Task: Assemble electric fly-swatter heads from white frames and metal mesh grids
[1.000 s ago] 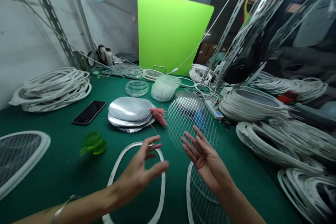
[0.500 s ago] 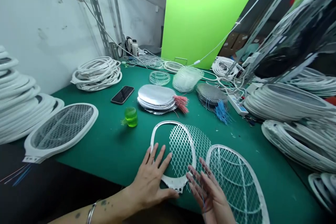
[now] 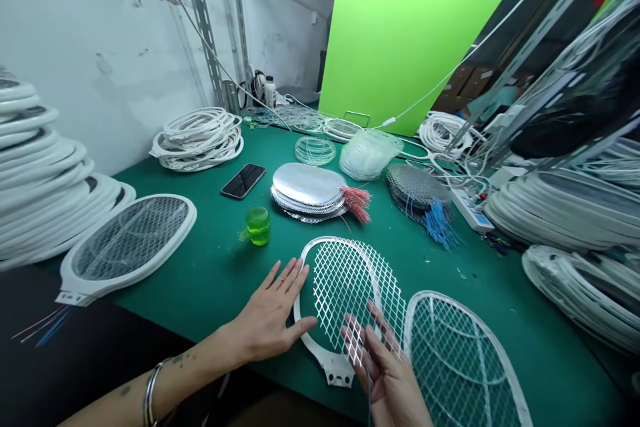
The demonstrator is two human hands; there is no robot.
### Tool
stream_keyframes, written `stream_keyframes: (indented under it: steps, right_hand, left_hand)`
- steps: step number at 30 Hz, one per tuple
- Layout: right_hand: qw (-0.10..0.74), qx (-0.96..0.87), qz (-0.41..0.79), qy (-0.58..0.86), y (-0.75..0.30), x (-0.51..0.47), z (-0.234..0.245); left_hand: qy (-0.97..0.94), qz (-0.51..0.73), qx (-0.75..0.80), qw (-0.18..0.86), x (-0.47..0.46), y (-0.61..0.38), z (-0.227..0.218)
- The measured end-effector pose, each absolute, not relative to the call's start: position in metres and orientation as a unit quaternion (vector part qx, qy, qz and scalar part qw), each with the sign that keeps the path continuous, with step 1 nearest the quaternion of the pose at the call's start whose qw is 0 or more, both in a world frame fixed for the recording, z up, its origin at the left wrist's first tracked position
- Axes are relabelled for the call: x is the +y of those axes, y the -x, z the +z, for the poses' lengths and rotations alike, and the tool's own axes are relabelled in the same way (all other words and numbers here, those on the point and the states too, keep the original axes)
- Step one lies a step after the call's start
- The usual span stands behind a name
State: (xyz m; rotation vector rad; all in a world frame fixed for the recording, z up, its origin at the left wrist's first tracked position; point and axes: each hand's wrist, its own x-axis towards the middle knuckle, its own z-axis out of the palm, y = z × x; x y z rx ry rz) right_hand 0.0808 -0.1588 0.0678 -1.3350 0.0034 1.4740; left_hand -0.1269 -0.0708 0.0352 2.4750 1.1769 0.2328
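A white oval racket frame (image 3: pixel 299 310) lies on the green table, its perforated handle end towards me. My left hand (image 3: pixel 273 310) rests flat at its left rim, fingers stretched out. A silvery diamond-mesh sheet (image 3: pixel 345 273) lies tilted over the frame and sticks out past its right side. My right hand (image 3: pixel 387 370), palm turned up, holds the sheet's near right edge, its fingers showing through the mesh. A thin blue wire (image 3: pixel 369 387) hangs down by the right palm. Just right of that hand lies another white frame (image 3: pixel 500 347) with mesh in it.
A stack of mesh sheets with red wires (image 3: pixel 307 187) and darker meshes with blue wires (image 3: pixel 415 187) lie ahead. A green jar (image 3: pixel 258 225) and a phone (image 3: pixel 243 181) sit left of them. White frames are piled left (image 3: pixel 45 180) and right (image 3: pixel 545 207).
My right hand has moved the mesh sheet left, so it covers more of the frame. My left hand has slid back along the left rim. The whole view has shifted slightly.
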Motion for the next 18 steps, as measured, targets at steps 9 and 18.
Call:
stream_keyframes:
  steps: [9, 18]
  right_hand:
    - [0.513, 0.025, 0.64, 0.572, -0.059, -0.152, 0.08]
    - [0.514, 0.038, 0.629, 0.582, -0.053, -0.139, 0.061]
  left_hand:
    - [-0.695, 0.234, 0.559, 0.388, -0.06, 0.137, 0.064]
    - [-0.671, 0.27, 0.56, 0.404, -0.057, 0.139, 0.057]
